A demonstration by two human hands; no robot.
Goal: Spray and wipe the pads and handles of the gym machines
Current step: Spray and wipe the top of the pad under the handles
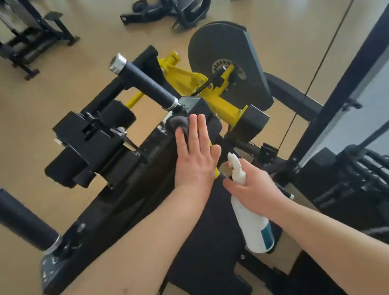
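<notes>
**At Frame Centre: Cloth Pressed on the Pad, Sprayer Held Alongside**

At the centre of the frame, a dark grey cloth (pixel 178 123) is pressed onto the black pad (pixel 126 190) of a gym machine by the left hand (pixel 195 158), whose fingers are laid out straight and close together. Just to the lower right, a white spray bottle (pixel 253 227) is gripped round its neck by the right hand (pixel 254 189), with the fingers curled below the trigger head and the nozzle end just beside the left thumb. Two foam-sleeved grips with metal end caps are shown: an upper handle (pixel 145 81) just above the cloth and a left handle (pixel 13 217) at the left edge of the frame.

Handling, as judged: the cloth is taken to be soft and limp, best driven by flat palm pressure on the pad, or bunched and wrapped round a handle. The pad is judged firm yet slightly yielding, and probably slick once wetted. The bottle appears to be light plastic, best held at the neck so that the trigger can be reached.

Lettering: a teal panel (pixel 267 236) is carried on the bottle, but no writing on it can be read. Faint marks in the mirrored panel (pixel 386 118) at the right edge are likewise illegible.
</notes>
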